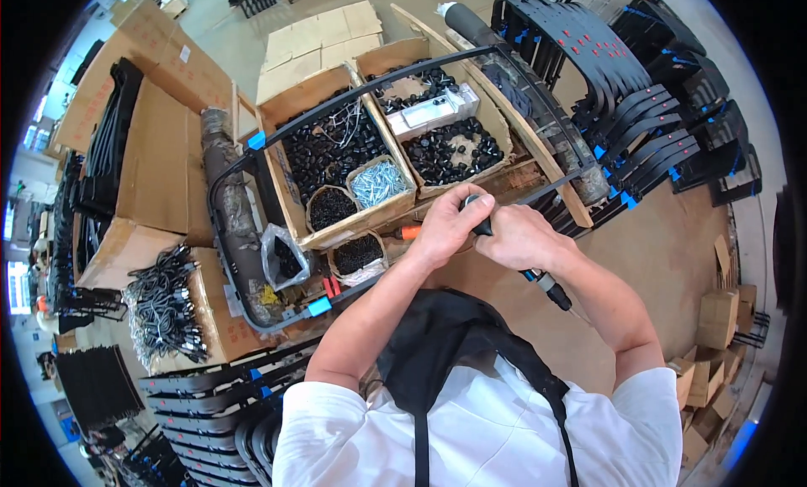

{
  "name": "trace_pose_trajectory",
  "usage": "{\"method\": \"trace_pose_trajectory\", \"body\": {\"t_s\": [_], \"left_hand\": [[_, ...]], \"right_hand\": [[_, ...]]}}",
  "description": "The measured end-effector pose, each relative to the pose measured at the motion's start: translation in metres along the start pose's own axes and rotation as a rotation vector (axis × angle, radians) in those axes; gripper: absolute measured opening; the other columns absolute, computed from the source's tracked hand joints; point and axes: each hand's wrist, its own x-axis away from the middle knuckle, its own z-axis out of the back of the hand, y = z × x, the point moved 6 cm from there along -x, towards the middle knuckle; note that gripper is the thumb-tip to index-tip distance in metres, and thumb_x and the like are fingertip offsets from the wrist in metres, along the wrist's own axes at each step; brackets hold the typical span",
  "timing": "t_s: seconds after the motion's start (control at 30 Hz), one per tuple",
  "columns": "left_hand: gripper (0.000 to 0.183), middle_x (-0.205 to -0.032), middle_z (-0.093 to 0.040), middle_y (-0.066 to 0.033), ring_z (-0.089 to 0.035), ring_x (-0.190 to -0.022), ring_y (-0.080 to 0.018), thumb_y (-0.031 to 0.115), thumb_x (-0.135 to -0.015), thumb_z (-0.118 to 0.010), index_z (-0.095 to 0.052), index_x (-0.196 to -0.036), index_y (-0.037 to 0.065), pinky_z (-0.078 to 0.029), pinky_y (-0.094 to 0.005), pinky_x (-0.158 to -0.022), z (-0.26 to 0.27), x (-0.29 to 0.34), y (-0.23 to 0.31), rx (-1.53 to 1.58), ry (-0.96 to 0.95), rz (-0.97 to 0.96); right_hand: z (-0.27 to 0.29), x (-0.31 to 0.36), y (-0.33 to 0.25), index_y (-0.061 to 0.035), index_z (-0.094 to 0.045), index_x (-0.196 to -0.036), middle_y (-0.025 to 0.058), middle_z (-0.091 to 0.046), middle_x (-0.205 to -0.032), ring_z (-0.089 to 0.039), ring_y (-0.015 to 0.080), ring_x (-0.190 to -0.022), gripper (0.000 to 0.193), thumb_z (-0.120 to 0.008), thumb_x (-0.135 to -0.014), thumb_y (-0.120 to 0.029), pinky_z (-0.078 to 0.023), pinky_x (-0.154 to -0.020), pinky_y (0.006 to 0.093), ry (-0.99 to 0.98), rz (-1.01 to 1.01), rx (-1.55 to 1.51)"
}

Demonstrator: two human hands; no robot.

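Note:
My right hand (pixel 528 237) is closed around an electric screwdriver (pixel 548 290); its dark body shows below the fist, with the bit pointing down and right. Right beside it, my left hand (pixel 452 224) is closed, its thumb and fingers on a black rounded piece (pixel 481 222). Whether that piece belongs to the screwdriver I cannot tell. Both hands are over the near edge of a black tubular frame (pixel 345 94) with blue tape wrapped at several spots. An orange-handled tool (pixel 409 232) lies by my left wrist.
Inside the frame, cardboard boxes (pixel 336 235) hold black plastic caps (pixel 336 142), silver screws (pixel 378 184) and dark screws (pixel 330 210). Black cables (pixel 168 306) hang at the left. Stacked black frames stand at the lower left (pixel 210 420) and right (pixel 639 126). Cartons (pixel 714 319) lie at the far right.

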Motion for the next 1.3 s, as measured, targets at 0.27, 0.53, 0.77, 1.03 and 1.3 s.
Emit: {"method": "trace_pose_trajectory", "body": {"t_s": [0.27,0.53,0.77,1.03,1.3], "left_hand": [[0.019,-0.093,-0.063,0.0048,-0.054,-0.086,-0.0047,0.025,-0.105,-0.069,-0.068,-0.108,0.007,-0.048,-0.0249,-0.077,-0.010,0.016,-0.008,-0.019,0.085,-0.073],[0.021,-0.092,-0.063,0.0040,-0.054,-0.086,-0.0051,0.026,-0.104,-0.069,-0.068,-0.108,0.005,-0.048,-0.0250,-0.078,-0.013,0.019,-0.002,-0.136,0.141,-0.150],[0.020,-0.094,-0.064,0.0030,-0.054,-0.086,-0.0051,0.026,-0.105,-0.068,-0.068,-0.110,0.006,-0.048,-0.0251,-0.077,-0.006,0.018,-0.011,-0.006,0.158,-0.086],[0.021,-0.095,-0.062,0.0040,-0.053,-0.087,-0.0059,0.026,-0.105,-0.068,-0.068,-0.110,0.006,-0.047,-0.0257,-0.078,-0.003,0.024,-0.019,-0.019,0.182,-0.125],[0.016,-0.100,-0.063,0.0053,-0.053,-0.093,-0.0045,0.024,-0.107,-0.065,-0.067,-0.111,0.008,-0.046,-0.0248,-0.085,-0.001,0.029,-0.024,-0.123,0.206,-0.122]], "right_hand": [[-0.005,0.015,0.002,0.0112,-0.067,-0.070,0.0317,-0.068,-0.074,-0.071,0.0472,-0.078,0.046,-0.066,-0.086,-0.032,-0.056,-0.076,0.0545,0.029,0.109,0.007],[0.004,0.025,-0.002,0.0090,-0.071,-0.081,0.0308,-0.071,-0.083,-0.072,0.0467,-0.086,0.040,-0.065,-0.086,-0.030,-0.057,-0.082,0.0539,0.087,0.173,0.044],[0.002,0.018,-0.006,0.0079,-0.074,-0.089,0.0307,-0.073,-0.091,-0.073,0.0461,-0.093,0.037,-0.061,-0.083,-0.026,-0.057,-0.087,0.0534,-0.002,0.129,0.080],[-0.003,0.020,-0.007,0.0082,-0.073,-0.091,0.0310,-0.073,-0.092,-0.073,0.0462,-0.094,0.037,-0.061,-0.083,-0.026,-0.057,-0.087,0.0535,-0.047,0.117,0.068],[-0.010,0.018,-0.004,0.0069,-0.074,-0.096,0.0311,-0.073,-0.097,-0.072,0.0460,-0.099,0.039,-0.061,-0.085,-0.029,-0.057,-0.089,0.0529,-0.038,0.102,0.042]]}}
